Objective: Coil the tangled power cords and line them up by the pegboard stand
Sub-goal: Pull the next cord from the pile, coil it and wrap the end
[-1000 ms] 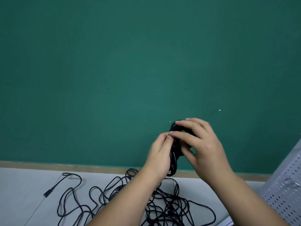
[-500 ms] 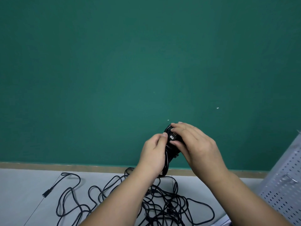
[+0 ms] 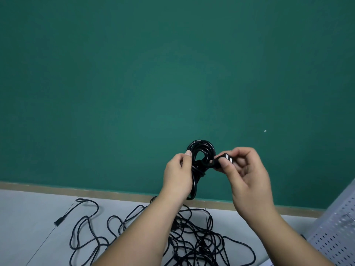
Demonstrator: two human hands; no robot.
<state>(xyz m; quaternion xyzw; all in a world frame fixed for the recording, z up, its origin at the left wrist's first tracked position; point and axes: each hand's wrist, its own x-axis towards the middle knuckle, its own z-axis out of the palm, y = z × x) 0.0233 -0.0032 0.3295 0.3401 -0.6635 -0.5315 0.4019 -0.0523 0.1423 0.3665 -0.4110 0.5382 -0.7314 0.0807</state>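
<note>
A coiled black power cord [image 3: 201, 148] is held up in front of the green wall, its loops wrapped around the middle. My left hand [image 3: 179, 174] grips the coil's left side. My right hand [image 3: 247, 175] pinches the cord's black plug [image 3: 223, 159] between thumb and fingers, just right of the coil, with the two metal prongs facing me. Below my forearms, a tangle of black cords [image 3: 192, 239] lies on the grey floor. One loose cord end [image 3: 57, 222] reaches out to the left.
The white pegboard stand [image 3: 336, 229] leans at the lower right edge. A green wall [image 3: 153, 83] with a tan baseboard [image 3: 96, 191] runs behind the cords. Grey floor [image 3: 28, 217] lies to the left of the tangle.
My hands have drawn apart. The right hand pulled the plug out to the right of the coil, and the coil's top loop now shows above my left hand.
</note>
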